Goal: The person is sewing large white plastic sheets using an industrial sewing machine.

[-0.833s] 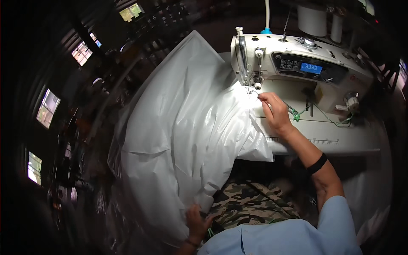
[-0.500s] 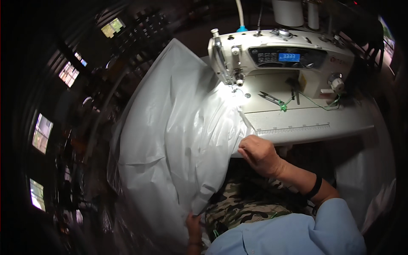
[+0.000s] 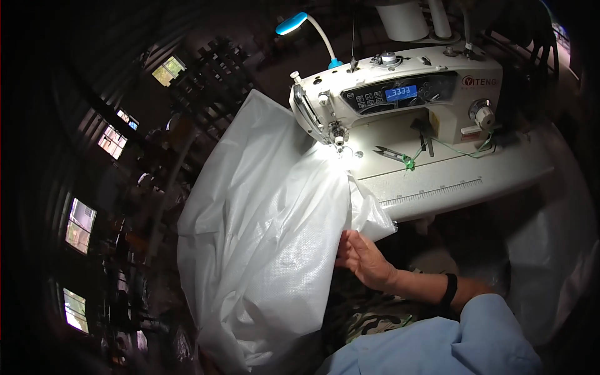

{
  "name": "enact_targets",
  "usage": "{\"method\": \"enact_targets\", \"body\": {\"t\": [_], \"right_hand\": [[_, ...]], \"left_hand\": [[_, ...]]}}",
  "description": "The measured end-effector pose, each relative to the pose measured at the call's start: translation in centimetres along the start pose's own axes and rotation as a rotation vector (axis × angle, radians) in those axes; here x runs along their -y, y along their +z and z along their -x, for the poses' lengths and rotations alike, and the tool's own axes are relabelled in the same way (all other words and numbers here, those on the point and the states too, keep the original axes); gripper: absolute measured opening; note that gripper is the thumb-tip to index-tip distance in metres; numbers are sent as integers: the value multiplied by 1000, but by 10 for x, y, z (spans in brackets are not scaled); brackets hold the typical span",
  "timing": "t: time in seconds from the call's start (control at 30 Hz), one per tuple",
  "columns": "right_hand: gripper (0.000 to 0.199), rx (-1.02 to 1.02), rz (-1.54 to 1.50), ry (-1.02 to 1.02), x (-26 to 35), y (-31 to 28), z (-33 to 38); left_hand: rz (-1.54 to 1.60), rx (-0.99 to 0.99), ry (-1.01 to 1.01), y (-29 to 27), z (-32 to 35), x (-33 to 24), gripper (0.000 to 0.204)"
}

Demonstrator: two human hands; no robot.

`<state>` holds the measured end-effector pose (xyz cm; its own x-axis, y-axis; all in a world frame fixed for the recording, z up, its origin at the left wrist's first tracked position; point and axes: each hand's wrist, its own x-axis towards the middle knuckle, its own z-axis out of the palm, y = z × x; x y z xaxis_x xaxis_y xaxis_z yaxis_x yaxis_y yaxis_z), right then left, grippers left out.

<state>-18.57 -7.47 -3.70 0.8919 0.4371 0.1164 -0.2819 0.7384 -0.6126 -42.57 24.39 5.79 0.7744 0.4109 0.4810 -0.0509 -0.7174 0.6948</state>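
1 white sheet (image 3: 269,250) under needle end of 1 sewing machine (image 3: 400,94), covering bench's (image 3: 519,172) left end, hanging over front edge. Right hand (image 3: 369,259) just off front edge, fingers bent, touching sheet's side; cannot tell whether pinching. Left hand hidden, finger state cannot be told. On bench: 1 pair of snips (image 3: 389,153) with green cord (image 3: 409,164), 1 ruler scale (image 3: 431,192) along front edge. Behind machine: 1 blue lamp (image 3: 291,24), 2 white spools (image 3: 403,22).

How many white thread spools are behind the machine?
2: a wide spool and, to its right, a narrow spool, both at the top edge; others may be hidden.
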Motion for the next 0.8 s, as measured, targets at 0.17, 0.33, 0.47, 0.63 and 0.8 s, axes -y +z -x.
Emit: {"method": "enact_targets", "body": {"t": [0.17, 0.33, 0.47, 0.63, 0.8], "right_hand": [[67, 377, 6, 86, -7, -6, 4], [72, 67, -241, 86, -14, -1, -21], [55, -122, -424, -5, -3, -4, -39], [41, 127, -438, 93, -18, -15, -29], [43, 382, 172, 348, -46, -18, 8]], "left_hand": [[334, -175, -767, 2, -5, 31, 38], [469, -208, -842, 15, -1, 15, 34], [485, -114, -723, -8, -6, 40, 36], [423, -180, -795, -2, -14, 44, 42], [-234, 238, -453, 0, -42, 110, 16]]}}
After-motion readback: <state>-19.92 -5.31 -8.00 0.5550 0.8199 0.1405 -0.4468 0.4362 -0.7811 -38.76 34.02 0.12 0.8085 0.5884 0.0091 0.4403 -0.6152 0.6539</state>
